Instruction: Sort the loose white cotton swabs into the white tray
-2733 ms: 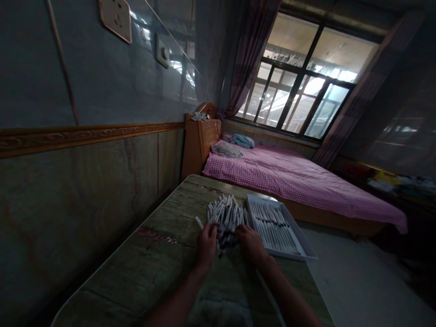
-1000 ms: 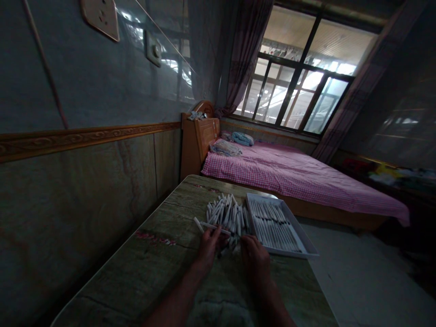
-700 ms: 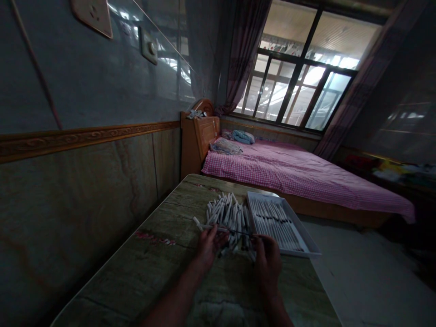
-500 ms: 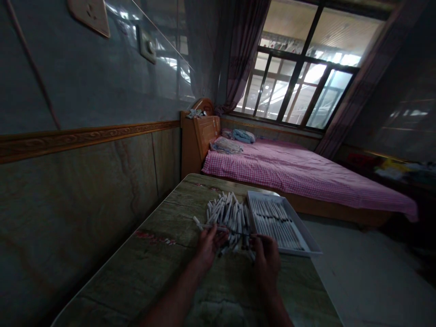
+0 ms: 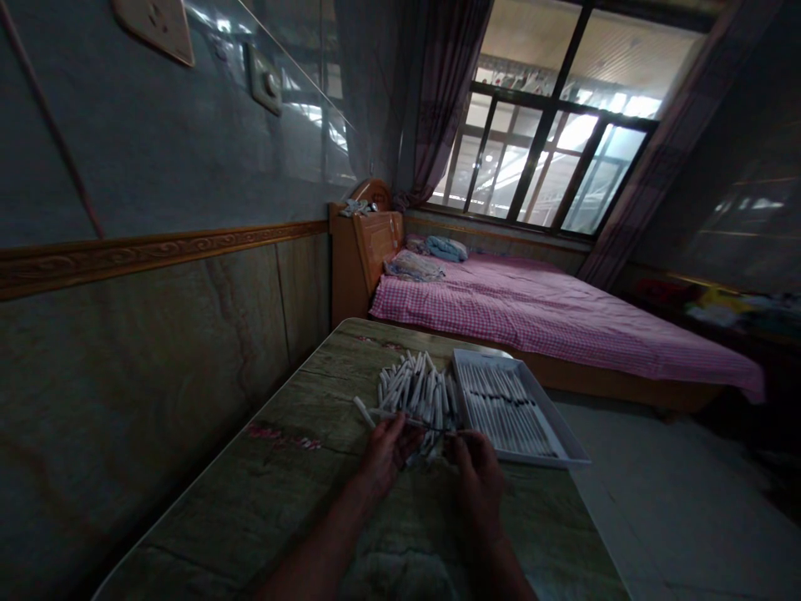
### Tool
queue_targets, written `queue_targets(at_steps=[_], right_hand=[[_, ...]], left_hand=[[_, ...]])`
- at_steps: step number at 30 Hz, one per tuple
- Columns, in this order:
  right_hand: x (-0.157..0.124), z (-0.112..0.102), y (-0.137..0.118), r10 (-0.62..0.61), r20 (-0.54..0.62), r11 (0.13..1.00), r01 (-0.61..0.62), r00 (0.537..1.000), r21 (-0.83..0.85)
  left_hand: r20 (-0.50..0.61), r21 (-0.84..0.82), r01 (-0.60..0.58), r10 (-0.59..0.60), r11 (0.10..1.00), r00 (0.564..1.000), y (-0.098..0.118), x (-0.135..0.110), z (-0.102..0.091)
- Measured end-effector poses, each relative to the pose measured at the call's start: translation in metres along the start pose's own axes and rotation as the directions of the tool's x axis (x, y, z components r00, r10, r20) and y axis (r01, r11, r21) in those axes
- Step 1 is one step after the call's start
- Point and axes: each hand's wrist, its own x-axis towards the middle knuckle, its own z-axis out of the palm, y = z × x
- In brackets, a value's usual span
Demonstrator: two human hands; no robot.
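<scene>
- Was a bedroom in a private home.
- Held a double bed (image 5: 531, 334) made up with a pink gingham sheet, set against a carved wooden headboard (image 5: 366, 246).
- Had rumpled bedding (image 5: 416, 267) and a blue cloth bundle (image 5: 445, 248) lying at the head of the bed.
- Had long patterned curtains (image 5: 444, 83) hanging beside a dark-framed window (image 5: 544, 125).
- Showed a wall socket plate (image 5: 153, 29) and a round wall switch (image 5: 264, 79) on glossy wall tiles (image 5: 188, 142), above marble-patterned wainscot panels (image 5: 150, 351) topped by a moulded gold border (image 5: 156, 246).
- Had a pale floor (image 5: 657, 492) running alongside the bed.
</scene>
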Motion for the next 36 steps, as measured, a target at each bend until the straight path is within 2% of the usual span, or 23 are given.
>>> queue_targets(at_steps=[3, 5, 7, 10, 12, 14, 16, 18, 24, 30, 33, 36], right_hand=[[-0.002, 0.002, 0.008, -0.048, 0.144, 0.996, 0.059, 0.988, -0.073], [-0.004, 0.003, 0.009, -0.11, 0.265, 0.974, 0.156, 0.958, -0.162], [-0.008, 0.005, 0.006, -0.161, 0.412, 0.909, 0.297, 0.897, -0.292], [-0.014, 0.015, -0.004, -0.168, 0.577, 0.744, 0.487, 0.799, -0.457], [-0.018, 0.024, -0.009, -0.157, 0.634, 0.634, 0.569, 0.757, -0.524], [-0.02, 0.031, -0.011, -0.151, 0.659, 0.543, 0.619, 0.737, -0.568], [-0.022, 0.036, -0.01, -0.147, 0.669, 0.479, 0.644, 0.729, -0.597], [-0.022, 0.038, -0.006, -0.139, 0.674, 0.453, 0.652, 0.726, -0.609], [-0.019, 0.036, 0.003, -0.085, 0.662, 0.454, 0.62, 0.745, -0.639], [-0.018, 0.032, 0.003, -0.071, 0.629, 0.513, 0.569, 0.774, -0.643], [-0.018, 0.031, 0.004, -0.113, 0.579, 0.617, 0.514, 0.808, -0.596], [-0.016, 0.027, 0.004, -0.152, 0.463, 0.814, 0.376, 0.873, -0.442]], left_hand=[[0.022, -0.058, -0.021, 0.022, 0.998, 1.0, 0.005, 0.0, -0.001], [-0.003, -0.116, -0.048, 0.048, 0.992, 0.999, 0.012, 0.001, -0.002], [-0.04, -0.163, -0.056, 0.05, 0.985, 0.998, 0.018, 0.002, -0.003], [-0.072, -0.198, -0.054, 0.04, 0.979, 0.997, 0.022, 0.003, -0.003], [-0.083, -0.202, -0.069, 0.053, 0.977, 0.995, 0.022, 0.002, -0.002], [-0.09, -0.195, -0.081, 0.064, 0.978, 0.994, 0.02, 0.002, -0.001], [-0.098, -0.184, -0.084, 0.067, 0.979, 0.993, 0.019, 0.002, 0.0], [-0.103, -0.178, -0.083, 0.065, 0.981, 0.992, 0.019, 0.002, 0.001], [-0.095, -0.153, -0.074, 0.059, 0.986, 0.994, 0.018, 0.0, 0.003], [-0.061, -0.091, -0.086, 0.08, 0.992, 0.995, 0.015, -0.001, 0.003], [-0.041, -0.07, -0.098, 0.095, 0.993, 0.995, 0.013, 0.0, 0.002], [-0.028, -0.049, -0.096, 0.095, 0.994, 0.995, 0.012, 0.0, 0.001]])
